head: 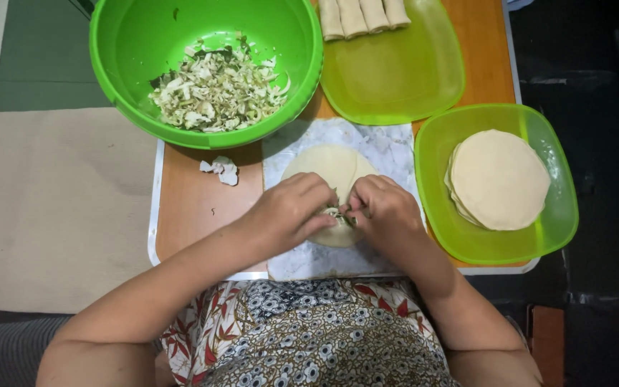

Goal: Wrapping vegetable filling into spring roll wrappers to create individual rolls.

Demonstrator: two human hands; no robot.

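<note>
- On the marble slab [388, 154] at the middle of the tray [188, 208] lies a round wrapper [327, 166], pale and thin, with shredded filling [336, 213] heaped near its close edge.
- Left hand [291, 208] is curled down over the near-left edge of the wrapper, fingertips pinching sheet and filling together.
- Right hand [385, 211] mirrors it from the right, fingers bent and gripping the same edge; the two hands almost touch over the filling.
- Wrapper looks light, limp and easy to tear; it would likely stretch or split if pulled hard, so hold at the edge with flat fingertips, both sides at once.
- Filling looks loose and moist, apt to spill from the open ends; thumbs belong under the fold, fingers over the heap.
- Green bowl [123, 43] of more shredded filling sits at the far left, touching the tray.
- Stack [499, 179] of spare wrappers rests in a green dish [553, 229] to the right.
- Rolls [363, 16], already wrapped, lie on a green plate [395, 79] at the far side.
- Scrap [221, 169] of filling lies on the bare tray, left of the slab.
</note>
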